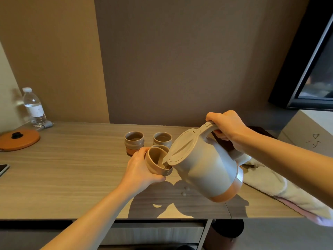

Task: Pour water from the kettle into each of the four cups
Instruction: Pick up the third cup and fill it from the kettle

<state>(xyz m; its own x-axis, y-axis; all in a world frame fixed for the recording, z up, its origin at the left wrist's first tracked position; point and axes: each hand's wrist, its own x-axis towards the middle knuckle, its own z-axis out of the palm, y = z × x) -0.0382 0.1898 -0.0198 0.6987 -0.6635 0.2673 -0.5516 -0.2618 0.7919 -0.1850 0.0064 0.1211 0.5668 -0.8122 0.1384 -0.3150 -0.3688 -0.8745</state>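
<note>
The right hand (228, 129) is closed around the handle of the tilted grey kettle with an orange base band (203, 165), spout inside the tan ceramic cup (155, 162) that the left hand (142, 169) grips above the wooden surface (63, 174). A third cup behind is mostly hidden; two stand beyond.

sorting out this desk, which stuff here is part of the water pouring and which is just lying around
In use: kettle, tilted in the right hand; cup held in the left hand; two cups at the back; another cup mostly hidden.

Lying about: water bottle, orange lid, folded towel, phone.
</note>
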